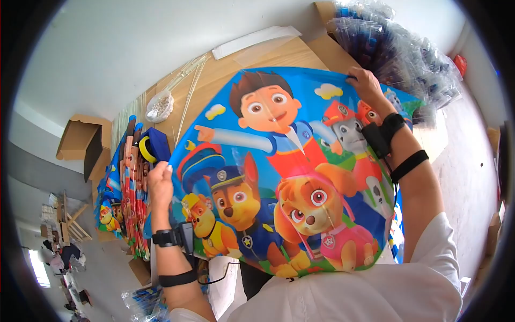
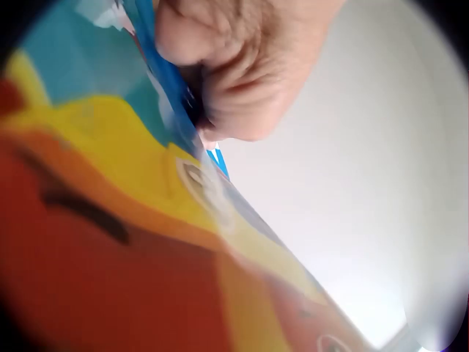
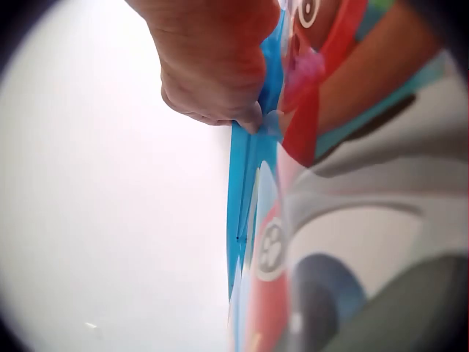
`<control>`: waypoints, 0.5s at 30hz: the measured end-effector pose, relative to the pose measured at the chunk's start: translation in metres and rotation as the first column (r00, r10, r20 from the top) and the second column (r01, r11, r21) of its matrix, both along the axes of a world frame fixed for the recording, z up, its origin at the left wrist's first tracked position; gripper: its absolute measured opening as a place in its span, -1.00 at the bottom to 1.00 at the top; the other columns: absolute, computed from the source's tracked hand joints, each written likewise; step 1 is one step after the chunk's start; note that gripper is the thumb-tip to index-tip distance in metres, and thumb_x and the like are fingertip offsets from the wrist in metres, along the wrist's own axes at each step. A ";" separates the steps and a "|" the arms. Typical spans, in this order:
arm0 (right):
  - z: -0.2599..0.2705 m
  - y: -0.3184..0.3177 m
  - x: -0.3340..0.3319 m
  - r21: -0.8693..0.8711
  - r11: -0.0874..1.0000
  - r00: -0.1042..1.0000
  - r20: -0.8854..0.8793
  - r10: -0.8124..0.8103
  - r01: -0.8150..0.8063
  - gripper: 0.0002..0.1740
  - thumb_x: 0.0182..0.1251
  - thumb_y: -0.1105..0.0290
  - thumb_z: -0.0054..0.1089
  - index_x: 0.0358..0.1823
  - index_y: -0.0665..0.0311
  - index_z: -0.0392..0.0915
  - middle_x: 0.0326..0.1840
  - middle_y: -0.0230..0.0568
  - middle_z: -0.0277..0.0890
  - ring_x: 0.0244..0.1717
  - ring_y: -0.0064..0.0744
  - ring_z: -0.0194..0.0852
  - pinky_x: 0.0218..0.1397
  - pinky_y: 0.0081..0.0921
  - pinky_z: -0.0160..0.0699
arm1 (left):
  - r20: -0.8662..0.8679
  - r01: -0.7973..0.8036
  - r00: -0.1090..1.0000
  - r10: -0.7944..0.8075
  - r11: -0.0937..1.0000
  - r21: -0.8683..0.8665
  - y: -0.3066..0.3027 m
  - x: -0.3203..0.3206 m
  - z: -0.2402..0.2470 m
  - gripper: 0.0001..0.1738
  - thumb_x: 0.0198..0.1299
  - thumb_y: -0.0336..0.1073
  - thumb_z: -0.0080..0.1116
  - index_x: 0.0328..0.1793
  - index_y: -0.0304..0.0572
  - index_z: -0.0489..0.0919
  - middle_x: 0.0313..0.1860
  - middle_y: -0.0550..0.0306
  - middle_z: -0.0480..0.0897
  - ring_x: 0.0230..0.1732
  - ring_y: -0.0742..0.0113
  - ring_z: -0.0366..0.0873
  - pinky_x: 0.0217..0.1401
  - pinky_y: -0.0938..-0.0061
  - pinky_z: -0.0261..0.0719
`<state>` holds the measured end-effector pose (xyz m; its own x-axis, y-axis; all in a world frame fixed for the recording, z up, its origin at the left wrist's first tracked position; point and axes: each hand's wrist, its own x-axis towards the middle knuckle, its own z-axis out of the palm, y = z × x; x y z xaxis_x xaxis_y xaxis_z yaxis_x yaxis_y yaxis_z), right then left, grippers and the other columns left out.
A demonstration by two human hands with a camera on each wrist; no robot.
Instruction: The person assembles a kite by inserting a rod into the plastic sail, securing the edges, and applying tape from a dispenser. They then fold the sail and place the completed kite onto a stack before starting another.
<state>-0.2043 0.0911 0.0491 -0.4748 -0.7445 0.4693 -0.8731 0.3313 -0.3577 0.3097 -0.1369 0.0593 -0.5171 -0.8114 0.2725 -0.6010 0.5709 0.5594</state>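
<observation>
A large glossy kite (image 1: pixel 257 139), blue and printed with cartoon dogs and a boy, is spread between both hands in front of the body. At its left edge my left hand (image 1: pixel 160 185) pinches the sheet, thumb on the printed side. My right hand (image 1: pixel 366 87) grips the upper right edge with curled fingers. In the left wrist view, the left hand (image 2: pixel 234 66) holds the blue border, its fingertips partly hidden. The right wrist view has the right hand (image 3: pixel 216 62) holding the blue edge, where a folded hem runs down.
A wooden table (image 1: pixel 292 53) stands behind the kite, with thin pale rods (image 1: pixel 191 94) and a small white basket (image 1: pixel 160 105) on it. Folded printed sheets (image 1: pixel 131 177) hang at the left near an open cardboard box (image 1: pixel 80 139). Clear-wrapped bundles (image 1: pixel 397 53) pile up at the back right.
</observation>
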 end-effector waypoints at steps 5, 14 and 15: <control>-0.051 -0.024 -0.015 0.088 0.989 0.989 0.070 -0.127 0.120 -0.81 0.11 0.32 0.14 -0.29 0.27 0.52 -0.25 0.01 0.55 -0.13 0.05 0.47 -0.09 -0.16 0.42 | 0.093 -0.041 0.995 0.046 0.998 -0.055 -0.037 -0.044 -0.053 -0.88 0.17 -0.36 0.00 -0.33 -0.28 0.47 -0.47 -0.22 0.48 -0.39 -0.19 0.44 -0.34 0.18 0.36; -0.092 -0.043 -0.037 0.126 0.987 0.995 0.015 -0.101 0.098 -0.85 0.13 0.34 0.13 -0.32 0.25 0.52 -0.31 -0.05 0.55 -0.18 0.00 0.50 -0.11 -0.19 0.43 | 0.251 -0.140 0.951 0.179 0.976 -0.167 -0.070 -0.086 -0.104 -0.91 0.15 -0.39 -0.01 -0.32 -0.25 0.48 -0.35 -0.21 0.52 -0.23 -0.24 0.44 -0.20 0.02 0.37; -0.092 -0.042 -0.036 0.137 0.987 0.995 0.022 -0.092 0.089 -0.85 0.13 0.34 0.13 -0.32 0.25 0.52 -0.31 -0.05 0.55 -0.18 0.00 0.50 -0.11 -0.19 0.43 | 0.272 -0.141 0.942 0.196 0.968 -0.207 -0.072 -0.087 -0.109 -0.92 0.14 -0.40 0.00 -0.33 -0.25 0.48 -0.35 -0.18 0.52 -0.23 -0.21 0.45 -0.20 0.03 0.38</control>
